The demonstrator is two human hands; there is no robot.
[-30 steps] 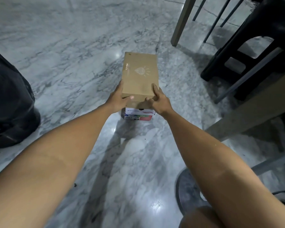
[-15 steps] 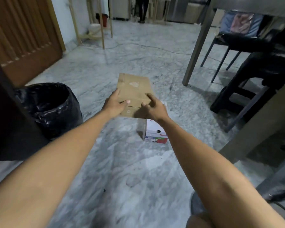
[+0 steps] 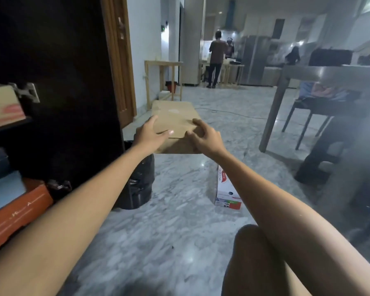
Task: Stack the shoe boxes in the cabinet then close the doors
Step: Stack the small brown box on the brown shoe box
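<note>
— So where's the brown shoe box (image 3: pixel 175 116)?

— Up off the marble floor (image 3: pixel 169 242), held level between both hands. The left hand (image 3: pixel 151 135) grips its near-left edge, the right hand (image 3: pixel 203 137) clutches the near-right corner, fingers curled over the lid.

— And the cabinet (image 3: pixel 58 82)?

— On the left, dark, with an orange box (image 3: pixel 15 214) on a near shelf. A white box (image 3: pixel 226 189) stands on the floor below the held one.

Brown cardboard shoe box (image 3: pixel 175 122): lid closed, roughly level, held above the marble floor. White shoe box (image 3: pixel 225 189): on the floor beneath it. Orange shoe box (image 3: pixel 15 212): inside the dark cabinet (image 3: pixel 58 60), lower left, beneath stacked boxes.
</note>
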